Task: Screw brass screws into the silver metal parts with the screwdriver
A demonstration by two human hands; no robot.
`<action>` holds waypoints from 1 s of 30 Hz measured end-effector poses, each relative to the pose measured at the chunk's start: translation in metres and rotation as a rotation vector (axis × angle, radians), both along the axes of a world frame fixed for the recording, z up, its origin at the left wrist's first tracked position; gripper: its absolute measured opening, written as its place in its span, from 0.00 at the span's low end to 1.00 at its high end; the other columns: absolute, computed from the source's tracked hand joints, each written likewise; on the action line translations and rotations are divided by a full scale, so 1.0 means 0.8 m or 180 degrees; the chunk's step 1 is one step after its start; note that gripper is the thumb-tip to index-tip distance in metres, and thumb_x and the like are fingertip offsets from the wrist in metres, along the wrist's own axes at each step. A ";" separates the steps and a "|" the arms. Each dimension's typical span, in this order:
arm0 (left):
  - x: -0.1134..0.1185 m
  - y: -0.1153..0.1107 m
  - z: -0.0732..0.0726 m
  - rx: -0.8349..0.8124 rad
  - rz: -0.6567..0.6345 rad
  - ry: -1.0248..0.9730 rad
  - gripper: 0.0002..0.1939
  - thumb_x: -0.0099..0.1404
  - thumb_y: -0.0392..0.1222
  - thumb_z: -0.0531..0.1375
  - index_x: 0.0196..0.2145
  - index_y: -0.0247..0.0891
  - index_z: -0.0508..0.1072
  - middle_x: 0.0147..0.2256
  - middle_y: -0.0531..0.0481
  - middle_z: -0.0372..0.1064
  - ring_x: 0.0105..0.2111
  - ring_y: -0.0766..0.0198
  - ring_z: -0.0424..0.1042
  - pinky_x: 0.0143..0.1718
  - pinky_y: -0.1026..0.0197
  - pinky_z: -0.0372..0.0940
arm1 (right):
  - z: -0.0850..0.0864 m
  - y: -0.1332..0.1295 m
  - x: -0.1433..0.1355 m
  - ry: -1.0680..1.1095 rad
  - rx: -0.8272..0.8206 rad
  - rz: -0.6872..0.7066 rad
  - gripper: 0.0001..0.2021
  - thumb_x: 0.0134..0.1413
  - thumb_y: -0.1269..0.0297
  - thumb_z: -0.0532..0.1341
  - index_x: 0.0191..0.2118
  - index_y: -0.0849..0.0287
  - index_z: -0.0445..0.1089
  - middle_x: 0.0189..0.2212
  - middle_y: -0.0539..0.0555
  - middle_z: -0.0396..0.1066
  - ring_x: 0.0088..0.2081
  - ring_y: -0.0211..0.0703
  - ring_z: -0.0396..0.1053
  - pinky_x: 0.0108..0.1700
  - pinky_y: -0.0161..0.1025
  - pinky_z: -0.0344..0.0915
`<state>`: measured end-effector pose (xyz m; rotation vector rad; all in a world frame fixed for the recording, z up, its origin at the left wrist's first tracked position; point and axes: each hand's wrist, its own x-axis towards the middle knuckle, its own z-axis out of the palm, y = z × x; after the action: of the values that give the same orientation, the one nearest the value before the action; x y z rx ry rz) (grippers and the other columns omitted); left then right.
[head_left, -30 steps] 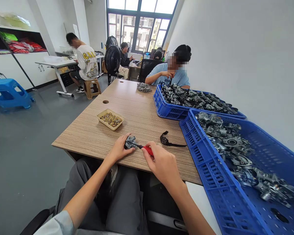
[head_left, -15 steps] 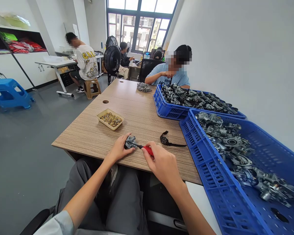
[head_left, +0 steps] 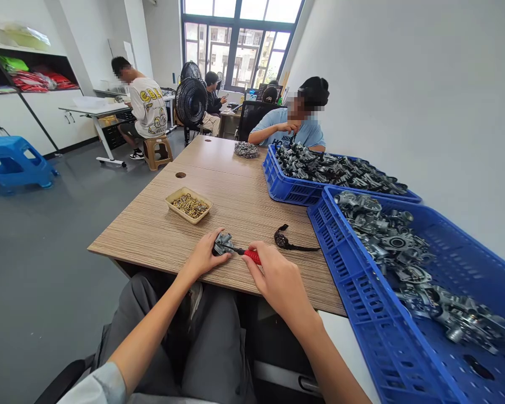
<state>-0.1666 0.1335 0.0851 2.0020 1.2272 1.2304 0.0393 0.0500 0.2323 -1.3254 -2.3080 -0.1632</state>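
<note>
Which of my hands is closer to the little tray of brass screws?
Left. The left hand holds the metal part just below the screw tray; the right hand grips the screwdriver farther off to the right.

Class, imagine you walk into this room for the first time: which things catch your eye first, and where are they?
Two big blue crates heaped with grey metal parts line the table's right side. At the near edge, the left hand steadies a small metal part while the right hand holds a red-handled screwdriver to it. A small tray of brass screws sits farther back.
</note>
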 end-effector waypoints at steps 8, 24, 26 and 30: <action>0.000 -0.001 0.001 0.0005 0.0006 -0.0013 0.39 0.62 0.46 0.69 0.67 0.40 0.61 0.60 0.39 0.70 0.61 0.47 0.69 0.65 0.42 0.63 | 0.003 -0.003 -0.003 -0.0025 0.0080 0.0088 0.09 0.74 0.59 0.54 0.51 0.55 0.66 0.41 0.56 0.78 0.42 0.48 0.77 0.36 0.40 0.68; -0.001 0.000 -0.002 -0.0002 0.0019 0.0020 0.40 0.62 0.46 0.70 0.68 0.40 0.60 0.60 0.39 0.69 0.62 0.46 0.68 0.65 0.41 0.62 | 0.001 -0.002 -0.002 -0.0022 0.0012 -0.0126 0.10 0.74 0.54 0.54 0.45 0.54 0.66 0.34 0.53 0.76 0.35 0.46 0.75 0.30 0.38 0.62; -0.001 0.000 -0.003 -0.0002 0.0010 0.0008 0.40 0.62 0.46 0.70 0.68 0.40 0.60 0.61 0.39 0.69 0.62 0.46 0.68 0.65 0.42 0.62 | 0.003 -0.002 -0.002 -0.0024 -0.0038 -0.0005 0.09 0.75 0.58 0.53 0.46 0.54 0.66 0.37 0.54 0.77 0.38 0.46 0.75 0.33 0.38 0.65; -0.001 0.000 -0.002 0.0000 0.0015 -0.0028 0.40 0.62 0.45 0.69 0.67 0.40 0.61 0.61 0.39 0.69 0.61 0.47 0.69 0.65 0.43 0.62 | 0.006 -0.003 -0.003 -0.0004 -0.0114 0.0271 0.08 0.74 0.65 0.51 0.49 0.53 0.66 0.44 0.55 0.77 0.46 0.47 0.75 0.38 0.38 0.68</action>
<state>-0.1670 0.1336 0.0838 1.9928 1.2285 1.2401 0.0369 0.0476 0.2373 -1.2418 -2.3739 -0.0954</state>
